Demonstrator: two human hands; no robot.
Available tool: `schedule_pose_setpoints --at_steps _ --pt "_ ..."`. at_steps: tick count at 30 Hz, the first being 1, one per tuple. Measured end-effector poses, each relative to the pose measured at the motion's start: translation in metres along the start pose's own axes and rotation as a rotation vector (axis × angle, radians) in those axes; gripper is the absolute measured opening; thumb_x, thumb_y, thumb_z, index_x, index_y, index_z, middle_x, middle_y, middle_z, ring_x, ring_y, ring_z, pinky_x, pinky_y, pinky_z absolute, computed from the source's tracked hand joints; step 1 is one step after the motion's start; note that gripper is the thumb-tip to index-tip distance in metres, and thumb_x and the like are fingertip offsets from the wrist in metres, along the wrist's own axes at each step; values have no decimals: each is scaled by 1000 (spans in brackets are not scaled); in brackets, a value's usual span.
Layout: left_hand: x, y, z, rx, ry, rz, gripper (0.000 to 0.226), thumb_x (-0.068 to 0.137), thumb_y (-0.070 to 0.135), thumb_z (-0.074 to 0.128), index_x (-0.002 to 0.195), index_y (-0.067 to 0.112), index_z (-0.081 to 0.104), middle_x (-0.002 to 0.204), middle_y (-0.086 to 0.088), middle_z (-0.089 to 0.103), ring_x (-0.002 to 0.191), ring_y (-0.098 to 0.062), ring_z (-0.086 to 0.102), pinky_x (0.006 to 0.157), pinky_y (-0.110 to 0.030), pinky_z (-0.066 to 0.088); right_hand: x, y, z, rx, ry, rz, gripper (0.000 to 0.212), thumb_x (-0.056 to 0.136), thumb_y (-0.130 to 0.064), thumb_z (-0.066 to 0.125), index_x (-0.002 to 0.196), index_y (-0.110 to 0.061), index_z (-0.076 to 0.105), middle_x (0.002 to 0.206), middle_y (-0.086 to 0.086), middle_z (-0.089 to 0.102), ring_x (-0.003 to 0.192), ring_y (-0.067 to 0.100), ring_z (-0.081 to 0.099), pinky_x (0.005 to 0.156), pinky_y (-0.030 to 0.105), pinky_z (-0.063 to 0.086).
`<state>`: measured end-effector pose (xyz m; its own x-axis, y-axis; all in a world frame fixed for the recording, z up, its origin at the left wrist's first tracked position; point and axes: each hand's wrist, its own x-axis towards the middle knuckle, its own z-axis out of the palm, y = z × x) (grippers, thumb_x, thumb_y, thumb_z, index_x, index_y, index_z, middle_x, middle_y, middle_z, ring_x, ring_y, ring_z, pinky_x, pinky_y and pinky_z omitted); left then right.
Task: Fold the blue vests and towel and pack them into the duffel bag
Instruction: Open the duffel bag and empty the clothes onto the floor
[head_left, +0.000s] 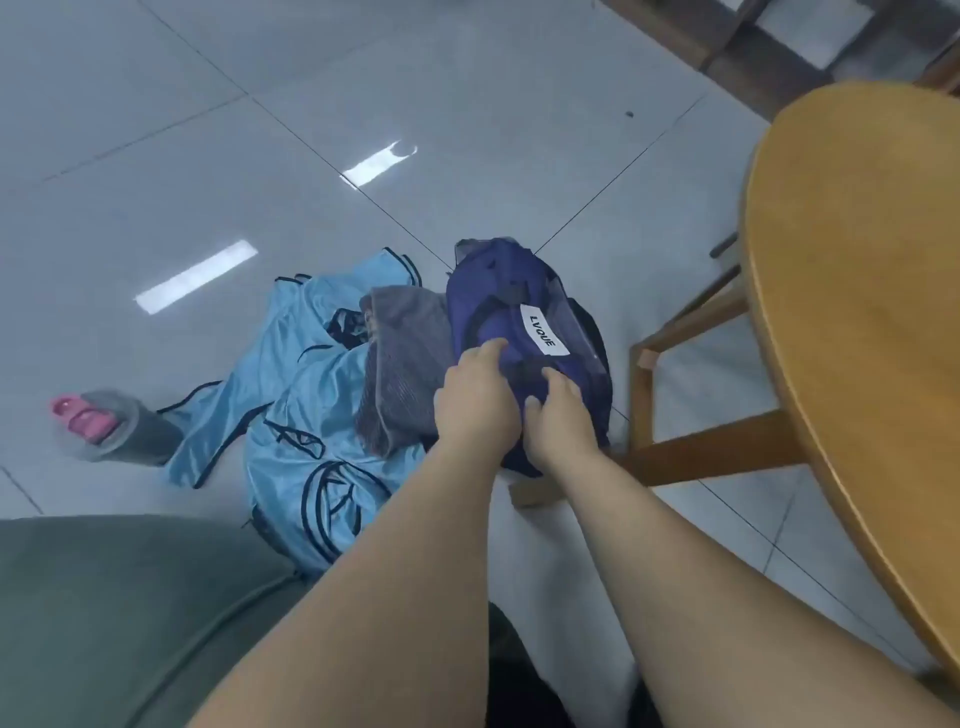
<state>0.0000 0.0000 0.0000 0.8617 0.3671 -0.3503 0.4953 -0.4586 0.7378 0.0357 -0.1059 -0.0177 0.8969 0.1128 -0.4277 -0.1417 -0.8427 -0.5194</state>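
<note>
Floor tiles (467, 130) carry everything — I see left hand (475, 402) and right hand (560, 422) clutching the bag (511, 283), towel (408, 353) and heaped vests (291, 400) just beside it, so a hard tug could snag and scatter them.

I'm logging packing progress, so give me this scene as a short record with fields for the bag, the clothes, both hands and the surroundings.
bag: dark blue duffel bag with a white label, on the tiled floor
clothes: light blue vests in an unfolded heap left of the bag
cloth: grey towel lying on the vests, against the bag
left hand: grips the bag's fabric
right hand: grips the fabric beside it
surroundings: wooden table at right
</note>
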Motion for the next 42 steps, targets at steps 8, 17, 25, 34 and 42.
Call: schedule_pose_setpoints --at_steps 8,17,25,34,42 --pt "47 -41 12 -305 -81 -221 72 94 2 42 158 36 38 141 -9 61 123 -34 61 106 -49 51 90 17 34 -145 203 312 72 101 -24 49 164 -16 16 174 11 4 159 32 2 126 45 16" --pt "66 -64 35 -364 -119 -316 63 97 7 42 155 31 44 135 -23 63 120 -46 62 100 -54 55 102 29 48 -74 287 317 55 95 -25 61 147 -14 48 146 13 54 133 38 49 110 49 41" --pt "73 -49 28 -596 -38 -441 58 102 45 53 151 14 51 146 -8 60 131 -26 57 114 -45 44 51 -1 86 135 268 -105 47 100 -19 49 146 -17 56 137 12 58 128 33 50 108 51 40" --pt "71 -72 29 -827 95 -757 5 92 16 78 92 19 74 98 -13 77 98 -33 73 93 -50 61 32 9 71 301 179 -247 44 94 -1 48 123 -18 75 101 -6 74 97 4 66 89 17 50" --pt "72 -69 28 -915 113 -738 18 89 25 83 91 12 70 96 -14 77 89 -32 74 90 -49 63 36 18 58 310 -3 -246 38 92 -1 58 106 -26 83 99 -16 78 92 -3 70 80 11 49"
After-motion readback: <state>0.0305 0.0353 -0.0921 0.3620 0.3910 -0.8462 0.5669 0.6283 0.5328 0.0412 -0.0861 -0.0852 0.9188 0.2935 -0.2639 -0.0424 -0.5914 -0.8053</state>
